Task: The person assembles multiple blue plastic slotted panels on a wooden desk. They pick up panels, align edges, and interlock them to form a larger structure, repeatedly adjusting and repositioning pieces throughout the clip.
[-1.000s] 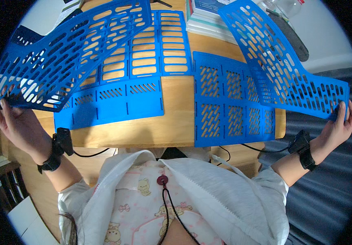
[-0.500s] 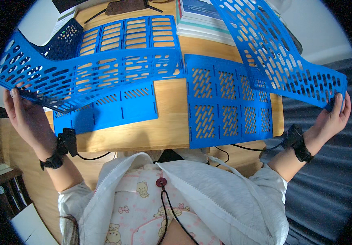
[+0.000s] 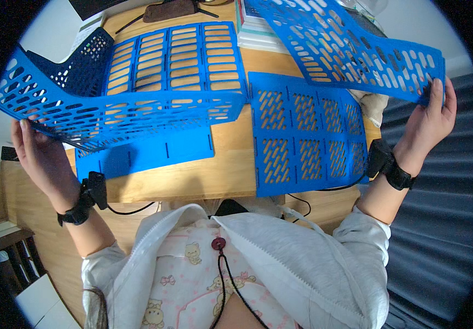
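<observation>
My left hand (image 3: pixel 41 159) grips the near-left edge of a blue slotted plastic panel (image 3: pixel 116 101), its fingers closed on the rim. This L-shaped panel stands on its side at the left, in front of a blue panel (image 3: pixel 166 66) with wide slots. My right hand (image 3: pixel 426 123) pinches the lower right corner of a second blue slotted panel (image 3: pixel 368 38), held raised and tilted over the right of the table. Below it lies a flat blue panel (image 3: pixel 291 134) with slanted slots. Another flat blue panel (image 3: pixel 165 151) lies partly under the left piece.
The wooden table (image 3: pixel 228 159) ends close to my body. A stack of books (image 3: pixel 255 33) stands at the back, with a brown case (image 3: pixel 169 11) to its left. Dark curtain-like fabric (image 3: pixel 439 192) hangs at the right. Cables trail from both wrist straps.
My right hand has moved left and away from me, carrying its panel up and leftward. The left panel's free right end has dipped towards me; my left hand has barely shifted.
</observation>
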Motion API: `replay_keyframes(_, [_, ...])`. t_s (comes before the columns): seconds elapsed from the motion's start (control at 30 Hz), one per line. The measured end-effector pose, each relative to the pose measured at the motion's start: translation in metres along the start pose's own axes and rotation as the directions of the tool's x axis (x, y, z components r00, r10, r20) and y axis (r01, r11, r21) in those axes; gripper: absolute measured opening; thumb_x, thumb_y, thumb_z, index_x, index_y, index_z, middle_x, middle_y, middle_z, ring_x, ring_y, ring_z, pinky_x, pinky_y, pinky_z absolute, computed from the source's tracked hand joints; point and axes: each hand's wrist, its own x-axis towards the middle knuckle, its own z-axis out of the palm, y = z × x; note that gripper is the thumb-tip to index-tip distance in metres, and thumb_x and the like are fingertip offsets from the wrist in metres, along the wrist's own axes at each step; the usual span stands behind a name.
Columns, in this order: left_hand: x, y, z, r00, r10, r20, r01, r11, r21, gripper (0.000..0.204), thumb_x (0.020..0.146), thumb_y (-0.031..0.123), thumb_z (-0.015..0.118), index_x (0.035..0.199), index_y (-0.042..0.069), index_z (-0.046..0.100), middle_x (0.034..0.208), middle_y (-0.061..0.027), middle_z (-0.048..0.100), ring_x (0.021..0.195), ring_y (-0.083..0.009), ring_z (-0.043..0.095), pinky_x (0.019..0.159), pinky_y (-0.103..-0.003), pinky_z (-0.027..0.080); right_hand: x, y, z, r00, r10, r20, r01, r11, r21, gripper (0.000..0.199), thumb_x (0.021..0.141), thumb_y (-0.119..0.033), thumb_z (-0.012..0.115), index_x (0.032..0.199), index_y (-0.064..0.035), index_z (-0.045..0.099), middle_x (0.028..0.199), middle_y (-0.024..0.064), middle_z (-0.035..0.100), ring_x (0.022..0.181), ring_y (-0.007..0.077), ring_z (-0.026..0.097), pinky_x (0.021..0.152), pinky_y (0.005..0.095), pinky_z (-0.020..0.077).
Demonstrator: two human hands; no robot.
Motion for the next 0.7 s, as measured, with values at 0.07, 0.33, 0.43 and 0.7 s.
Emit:
replay_keyframes(0.07, [-0.001, 0.000, 0.003, 1.000, 0.001, -0.018, -0.001, 1.000, 0.013, 0.023, 0.094, 0.012, 0.042, 0.113, 0.004, 0.049, 0.100, -0.0084, 0.059, 0.090, -0.0134, 0.056, 0.081, -0.028, 0.046, -0.002, 0.002, 0.006, 1.000, 0.007, 0.020, -0.007, 1.000, -0.008, 0.026, 0.083, -0.005, 0.061, 0.106, 0.0044, 0.055, 0.096, 0.0114, 0.062, 0.081, 0.0133, 0.059, 0.074, 0.0234, 0.0480])
replay_keyframes(0.33, [-0.004, 0.004, 0.011, 0.994, 0.007, -0.110, -0.002, 0.999, 0.043, 0.025, 0.093, 0.011, 0.043, 0.115, 0.001, 0.048, 0.101, -0.0089, 0.059, 0.090, -0.0125, 0.056, 0.081, -0.027, 0.046, -0.006, 0.006, 0.016, 0.993, 0.015, 0.120, -0.010, 0.999, -0.044, 0.021, 0.084, -0.007, 0.060, 0.102, 0.0031, 0.055, 0.094, 0.0097, 0.061, 0.084, 0.0138, 0.060, 0.076, 0.0244, 0.0475])
replay_keyframes(0.43, [-0.005, 0.003, 0.009, 0.997, 0.039, -0.070, -0.034, 0.997, 0.066, 0.025, 0.093, 0.011, 0.043, 0.116, 0.001, 0.048, 0.100, -0.0082, 0.059, 0.088, -0.0117, 0.056, 0.080, -0.026, 0.046, -0.008, 0.002, 0.013, 0.992, -0.030, 0.119, 0.047, 0.988, -0.144, 0.022, 0.085, -0.008, 0.059, 0.103, 0.0035, 0.054, 0.096, 0.0102, 0.061, 0.083, 0.0147, 0.060, 0.076, 0.0252, 0.0476])
replay_keyframes(0.7, [-0.002, -0.003, -0.009, 1.000, 0.005, -0.015, -0.004, 0.998, 0.058, 0.030, 0.092, 0.013, 0.047, 0.119, 0.001, 0.045, 0.109, -0.0074, 0.056, 0.099, -0.0149, 0.054, 0.085, -0.030, 0.044, -0.010, -0.016, 0.013, 0.951, -0.288, 0.112, 0.295, 0.954, -0.058, 0.017, 0.085, 0.000, 0.054, 0.102, 0.0024, 0.055, 0.098, 0.0111, 0.060, 0.085, 0.0143, 0.057, 0.079, 0.0253, 0.0456])
